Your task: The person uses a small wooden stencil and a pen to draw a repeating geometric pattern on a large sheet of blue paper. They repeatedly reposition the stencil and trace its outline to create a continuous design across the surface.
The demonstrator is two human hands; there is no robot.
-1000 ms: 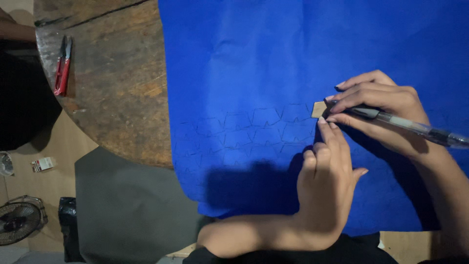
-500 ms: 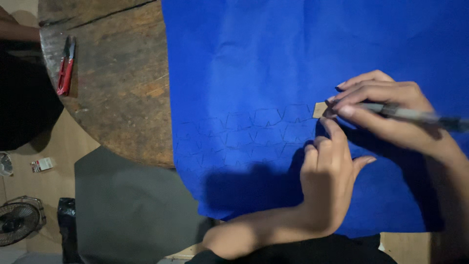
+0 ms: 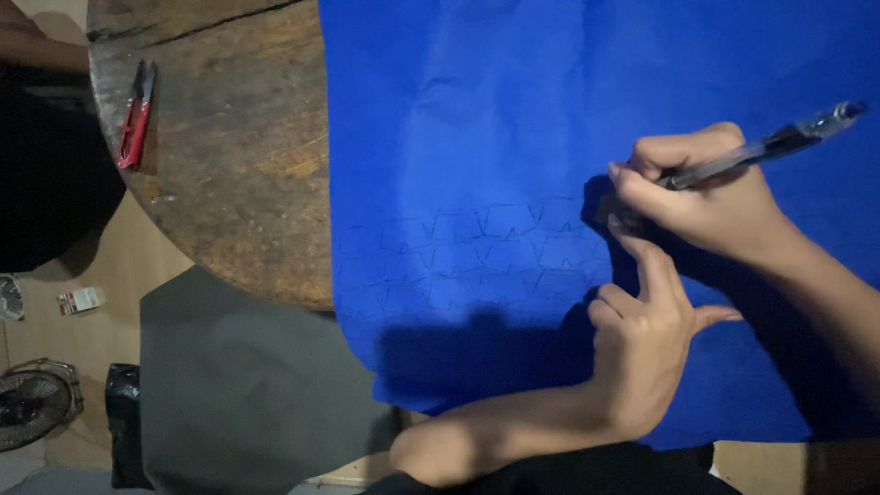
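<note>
Your right hand [image 3: 706, 197] was closed in a writing grip on a clear-barrelled pen [image 3: 765, 147], tip down on the blue fabric [image 3: 513, 110], barrel angled up toward the far right. Your left hand [image 3: 642, 353] held nothing: the palm rested on the cloth near you and the index finger reached forward, pressing down just beside the pen tip. Whether a small template lay under those fingers could not be told; that spot was in shadow.

The fabric covered the right part of the round wooden counter [image 3: 229, 165] and draped over its near edge. It was deep, even blue, matte, with soft creases. A band of thin dark outlines [image 3: 477, 252], repeated angular shapes in rows, ran leftward from the pen tip across the middle of the cloth.

Handling, as judged: light, limp sheet, probably felt-like or non-woven. It would likely slide and ripple under a dragged pen unless pinned flat close to the tip, as your left hand did. To shift it, take an edge with both hands; a one-point pull would likely bunch it.

Red thread snips [image 3: 136, 115] lay at the far left of the counter, well apart from both hands. A fan [image 3: 32, 408] stood on the floor, lower left.
</note>
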